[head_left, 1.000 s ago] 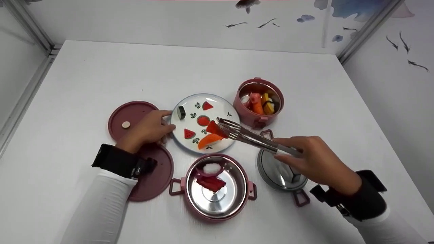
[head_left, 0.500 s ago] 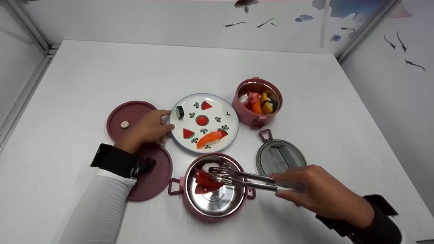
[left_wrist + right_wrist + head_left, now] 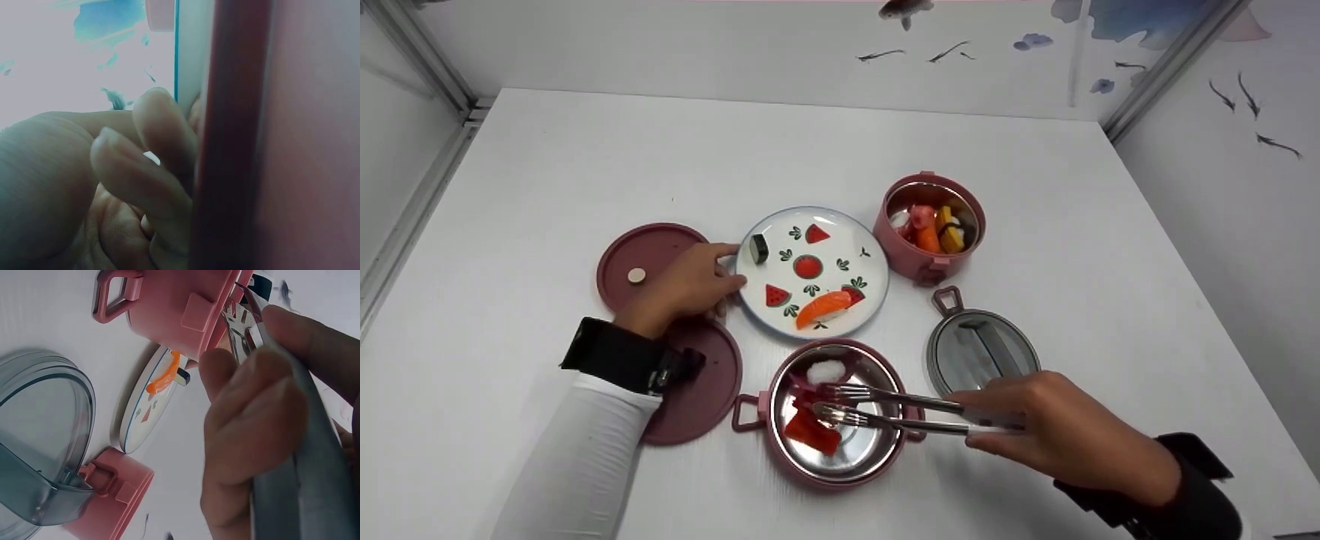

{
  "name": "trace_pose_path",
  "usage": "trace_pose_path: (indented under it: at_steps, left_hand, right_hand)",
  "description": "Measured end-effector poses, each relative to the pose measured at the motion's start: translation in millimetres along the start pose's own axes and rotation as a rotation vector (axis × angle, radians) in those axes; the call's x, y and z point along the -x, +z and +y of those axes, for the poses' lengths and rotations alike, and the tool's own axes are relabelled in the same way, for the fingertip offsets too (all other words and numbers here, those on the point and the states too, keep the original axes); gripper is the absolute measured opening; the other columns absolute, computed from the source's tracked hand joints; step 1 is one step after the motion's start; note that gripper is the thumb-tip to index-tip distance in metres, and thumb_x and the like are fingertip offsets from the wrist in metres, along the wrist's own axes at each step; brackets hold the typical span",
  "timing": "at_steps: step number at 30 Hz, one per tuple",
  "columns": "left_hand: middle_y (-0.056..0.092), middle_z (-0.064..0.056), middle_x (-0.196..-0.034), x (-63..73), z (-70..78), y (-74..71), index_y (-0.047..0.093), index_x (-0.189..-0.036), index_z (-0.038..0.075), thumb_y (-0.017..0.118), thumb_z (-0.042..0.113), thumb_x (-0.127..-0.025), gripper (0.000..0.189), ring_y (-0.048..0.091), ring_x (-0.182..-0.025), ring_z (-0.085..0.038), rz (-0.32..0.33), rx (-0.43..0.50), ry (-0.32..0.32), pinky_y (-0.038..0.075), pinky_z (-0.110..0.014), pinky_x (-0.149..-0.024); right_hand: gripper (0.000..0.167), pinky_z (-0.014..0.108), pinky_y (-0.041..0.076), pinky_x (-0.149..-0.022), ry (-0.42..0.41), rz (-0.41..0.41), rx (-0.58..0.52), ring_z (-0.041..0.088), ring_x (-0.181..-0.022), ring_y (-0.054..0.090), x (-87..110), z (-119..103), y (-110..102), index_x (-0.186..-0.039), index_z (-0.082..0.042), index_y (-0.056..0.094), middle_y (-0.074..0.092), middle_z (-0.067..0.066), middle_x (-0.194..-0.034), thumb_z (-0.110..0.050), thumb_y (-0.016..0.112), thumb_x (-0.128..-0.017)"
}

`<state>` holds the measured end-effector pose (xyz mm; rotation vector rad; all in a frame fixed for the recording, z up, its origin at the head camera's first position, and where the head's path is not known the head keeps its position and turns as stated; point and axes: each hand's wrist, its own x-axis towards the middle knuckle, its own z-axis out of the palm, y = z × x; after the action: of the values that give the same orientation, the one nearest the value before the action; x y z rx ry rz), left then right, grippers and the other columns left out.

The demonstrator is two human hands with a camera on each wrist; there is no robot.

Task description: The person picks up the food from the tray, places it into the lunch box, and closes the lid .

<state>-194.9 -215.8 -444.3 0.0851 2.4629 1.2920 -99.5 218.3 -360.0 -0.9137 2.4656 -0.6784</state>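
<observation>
My right hand (image 3: 1035, 435) grips metal tongs (image 3: 915, 412) by the handle. Their tips stand apart inside the near pink pot (image 3: 769, 450), just above red toy food pieces (image 3: 812, 433). A white oval piece (image 3: 826, 371) lies behind the red ones in that pot. My left hand (image 3: 690, 285) touches the left rim of the white plate (image 3: 855, 240) with index finger and thumb; the left wrist view shows its other fingers loosely bent. An orange-topped sushi piece (image 3: 823, 308) and a dark-wrapped roll (image 3: 758, 249) lie on the plate.
Behind right stands another pink pot (image 3: 911, 259) holding several toy foods. A grey lidded container (image 3: 982, 345) lies right of the near pot, partly hidden by my right hand. Two dark red lids (image 3: 690, 409) lie beneath my left forearm and hand.
My right hand has carried a red piece in the tongs from over the plate down into the near pot. The tongs have opened and released it. My left hand stays at the plate.
</observation>
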Motion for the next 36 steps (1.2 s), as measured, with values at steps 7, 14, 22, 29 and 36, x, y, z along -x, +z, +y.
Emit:
trace_pose_path:
  at_steps: [7, 14, 22, 29, 36]
  left_hand:
    - [0.067, -0.004, -0.068, -2.3, -3.0, 0.6, 0.044, -0.156, 0.003, 0.058, 0.012, -0.102, 0.057, 0.058, -0.046, -0.007, 0.001, 0.000, 0.018, 0.051, -0.025, -0.048]
    - [0.067, -0.004, -0.068, -3.3, -2.6, -0.2, 0.042, -0.157, 0.002, 0.058, 0.011, -0.103, 0.057, 0.057, -0.046, -0.007, -0.006, 0.003, 0.016, 0.051, -0.025, -0.047]
    - [0.069, -0.006, -0.069, -1.9, -2.9, 0.2, 0.042, -0.157, 0.001, 0.058, 0.011, -0.102, 0.058, 0.057, -0.045, -0.007, -0.001, -0.002, 0.022, 0.051, -0.025, -0.047]
    - [0.066, -0.003, -0.066, -2.8, -3.9, 0.3, 0.042, -0.157, 0.001, 0.058, 0.011, -0.102, 0.058, 0.057, -0.045, -0.007, -0.006, 0.014, 0.018, 0.051, -0.025, -0.047]
    - [0.069, -0.005, -0.069, -3.6, -3.0, 0.0, 0.044, -0.156, 0.003, 0.058, 0.011, -0.102, 0.057, 0.058, -0.046, -0.007, 0.001, 0.011, 0.024, 0.052, -0.025, -0.048]
  right_hand:
    - [0.041, 0.022, 0.057, -0.059, 0.016, 0.024, -0.026, -0.002, -0.068, 0.066, -0.4, -2.8, -5.4, -0.131, -0.018, 0.074, 0.079, -0.002, -0.106, -0.029, 0.080, -0.092]
    - [0.043, 0.026, 0.061, -0.066, -0.060, 0.204, 0.073, 0.005, -0.082, 0.073, -13.1, 0.5, -14.2, -0.131, -0.013, 0.073, 0.079, 0.001, -0.113, -0.021, 0.083, -0.090]
    - [0.049, 0.039, 0.063, -0.078, -0.113, 0.295, 0.256, 0.016, -0.090, 0.074, -49.9, 19.6, -20.1, -0.132, -0.005, 0.071, 0.078, 0.009, -0.112, -0.021, 0.084, -0.089]
    - [0.053, 0.040, 0.063, -0.080, -0.137, 0.214, 0.290, 0.020, -0.091, 0.073, -69.9, 34.4, -22.1, -0.135, -0.005, 0.069, 0.077, 0.011, -0.116, -0.023, 0.085, -0.088]
    - [0.051, 0.045, 0.062, -0.088, -0.135, 0.203, 0.302, 0.023, -0.104, 0.074, -79.4, 42.0, -19.3, -0.133, -0.006, 0.071, 0.076, 0.010, -0.122, -0.024, 0.085, -0.088]
